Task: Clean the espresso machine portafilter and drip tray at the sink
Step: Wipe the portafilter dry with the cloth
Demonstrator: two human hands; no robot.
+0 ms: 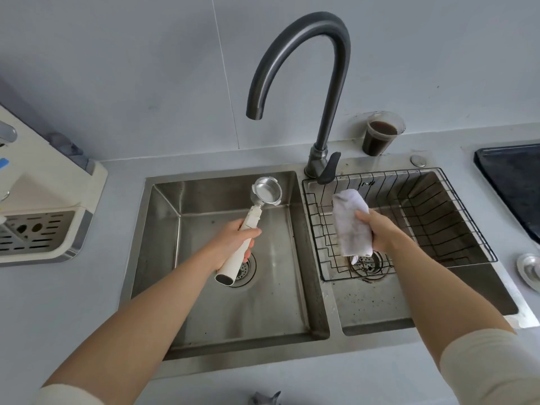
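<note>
My left hand grips the white handle of the portafilter over the left sink basin. Its metal basket end points toward the back of the basin, open side up and empty. My right hand holds a folded white cloth above the wire rack in the right basin. The drip tray, with its slotted metal grille, sits in the cream espresso machine on the counter at the far left. No water runs from the dark faucet.
A plastic cup of dark coffee stands behind the right basin beside the faucet base. A black tray lies on the counter at the right edge, a metal sink stopper below it. Drains sit in both basins.
</note>
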